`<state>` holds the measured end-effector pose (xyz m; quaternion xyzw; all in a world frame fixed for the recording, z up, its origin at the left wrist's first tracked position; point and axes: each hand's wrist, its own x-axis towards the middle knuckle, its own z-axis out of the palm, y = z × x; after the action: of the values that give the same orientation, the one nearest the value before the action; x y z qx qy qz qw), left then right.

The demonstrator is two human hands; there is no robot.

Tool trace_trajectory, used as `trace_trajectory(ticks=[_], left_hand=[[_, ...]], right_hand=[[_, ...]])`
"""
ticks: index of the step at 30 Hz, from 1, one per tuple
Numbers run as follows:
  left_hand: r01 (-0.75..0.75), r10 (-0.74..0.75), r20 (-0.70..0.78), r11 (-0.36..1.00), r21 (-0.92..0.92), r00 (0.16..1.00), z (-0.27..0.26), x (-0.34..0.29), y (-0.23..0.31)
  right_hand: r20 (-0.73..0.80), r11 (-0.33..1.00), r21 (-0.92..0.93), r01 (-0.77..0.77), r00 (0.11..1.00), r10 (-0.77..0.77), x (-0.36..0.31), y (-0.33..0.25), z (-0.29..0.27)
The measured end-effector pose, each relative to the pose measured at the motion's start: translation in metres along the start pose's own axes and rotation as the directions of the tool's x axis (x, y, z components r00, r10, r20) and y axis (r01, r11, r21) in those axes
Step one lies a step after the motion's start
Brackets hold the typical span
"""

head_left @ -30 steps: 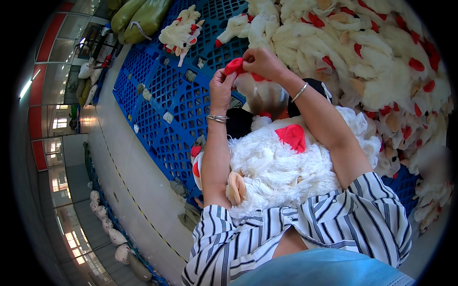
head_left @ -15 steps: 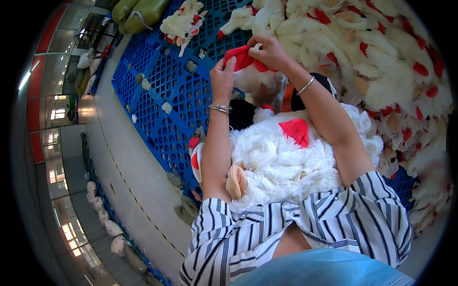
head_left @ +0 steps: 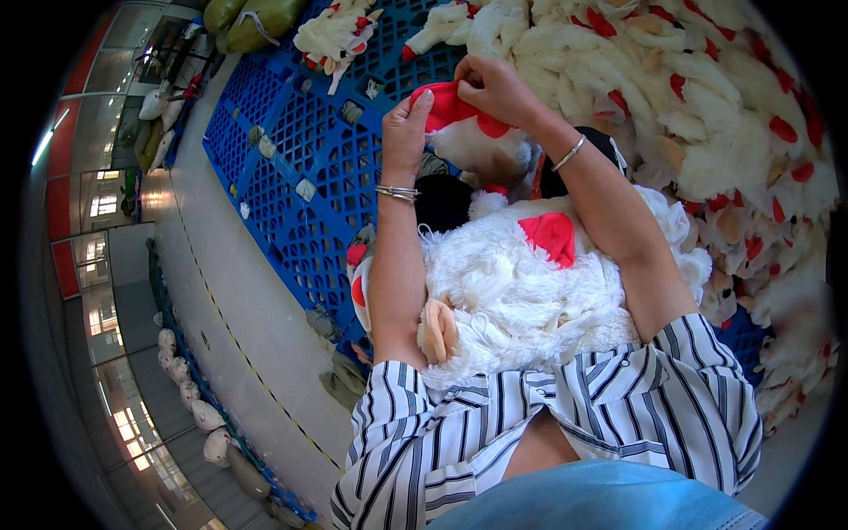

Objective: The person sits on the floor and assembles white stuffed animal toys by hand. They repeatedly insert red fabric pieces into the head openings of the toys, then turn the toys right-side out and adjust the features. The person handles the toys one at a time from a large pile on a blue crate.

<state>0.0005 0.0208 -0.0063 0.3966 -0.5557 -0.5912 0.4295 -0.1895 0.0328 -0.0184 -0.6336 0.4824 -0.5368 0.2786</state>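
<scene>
Out over the far side of my lap, both hands hold a red fabric piece (head_left: 449, 108) stretched between them. My left hand (head_left: 408, 128) pinches its left end with the thumb on top. My right hand (head_left: 499, 90) has bent fingers closed on its upper right edge. Below the red fabric hangs a white and tan plush piece (head_left: 488, 150); whether the two are joined, I cannot tell. Across my lap lie white fluffy plush skins (head_left: 521, 296) with a red triangular patch (head_left: 549, 238) and a peach-coloured ear (head_left: 437, 331).
A large heap of white plush skins (head_left: 609, 106) with red parts fills the far right. Blue plastic pallets (head_left: 291, 159) lie ahead and left, with one plush skin (head_left: 336, 40) on them. Green sacks (head_left: 256, 22) stand at the far left, beside a pale floor (head_left: 238, 327).
Both hands have shifted slightly left and up with the red fabric. The fabric now looks more spread, and more of the white and tan plush piece shows below it.
</scene>
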Motion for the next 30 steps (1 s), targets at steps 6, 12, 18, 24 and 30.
trace_trajectory(ticks=[6, 12, 18, 24, 30], left_hand=[[-0.274, 0.275, -0.019, 0.961, 0.042, 0.961, -0.054, -0.012, 0.068], [-0.102, 0.121, -0.023, 0.909, 0.404, 0.992, -0.030, -0.002, 0.045], [-0.054, 0.166, -0.394, 0.958, 0.280, 0.904, -0.070, 0.031, -0.010], [-0.090, -0.061, -0.399, 0.933, -0.348, 0.915, -0.053, 0.023, -0.028], [0.148, -0.189, -0.215, 0.970, -0.195, 0.958, -0.035, 0.015, -0.027]], right_hand=[[-0.204, 0.823, 0.540, -0.179, 0.920, 0.334, 0.030, 0.034, -0.089], [0.195, 0.918, 0.361, -0.167, 0.976, 0.101, -0.001, -0.048, -0.046], [0.768, 0.989, -0.151, -0.001, 0.629, 0.118, -0.044, -0.077, 0.030], [0.231, 0.826, -0.390, -0.406, 0.826, 0.515, 0.054, -0.018, 0.003], [-0.594, 0.714, 0.032, 0.699, 0.588, -0.549, 0.162, -0.072, -0.155]])
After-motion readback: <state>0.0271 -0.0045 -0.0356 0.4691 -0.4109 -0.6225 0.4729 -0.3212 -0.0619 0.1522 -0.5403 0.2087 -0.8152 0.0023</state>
